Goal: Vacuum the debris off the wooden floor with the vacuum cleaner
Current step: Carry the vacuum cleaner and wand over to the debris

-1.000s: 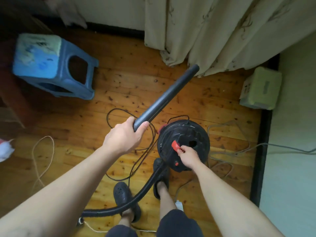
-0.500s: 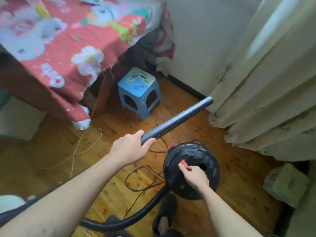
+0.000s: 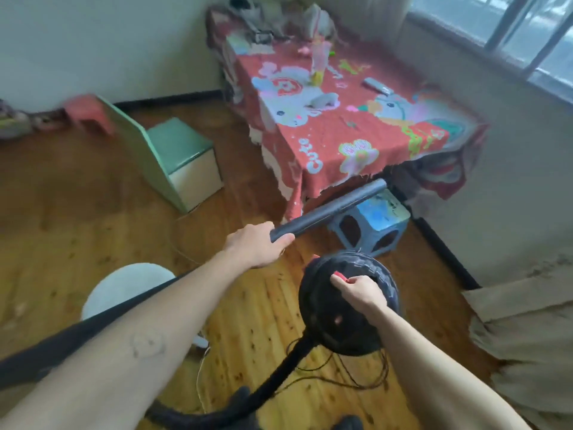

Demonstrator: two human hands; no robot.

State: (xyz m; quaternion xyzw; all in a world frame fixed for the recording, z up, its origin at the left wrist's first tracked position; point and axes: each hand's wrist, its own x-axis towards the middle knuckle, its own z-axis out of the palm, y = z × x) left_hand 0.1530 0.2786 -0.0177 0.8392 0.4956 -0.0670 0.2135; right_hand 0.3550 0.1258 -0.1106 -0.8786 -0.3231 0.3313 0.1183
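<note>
My left hand [image 3: 257, 248] grips the near end of the dark vacuum tube [image 3: 333, 209], which points up and to the right toward the table, its open tip off the floor. My right hand [image 3: 361, 290] holds the red handle [image 3: 339, 277] on top of the round black vacuum canister [image 3: 347, 308]. The canister hangs above the wooden floor [image 3: 93, 218]. A black hose [image 3: 279, 377] curves from the canister down toward the bottom edge. Thin black cord [image 3: 356, 380] loops on the floor beneath it. Small dark specks dot the boards.
A table under a red patterned cloth [image 3: 350, 131] stands ahead, a blue stool [image 3: 372, 225] beneath its near corner. A green and white box seat [image 3: 176, 159] sits left of it. A white round stool [image 3: 130, 287] is near left. A beige curtain [image 3: 527, 342] hangs at right.
The view has swung up and left, from the floor by the curtain to the table and room. Both hands keep their holds; the canister has come up off the floor with me.
</note>
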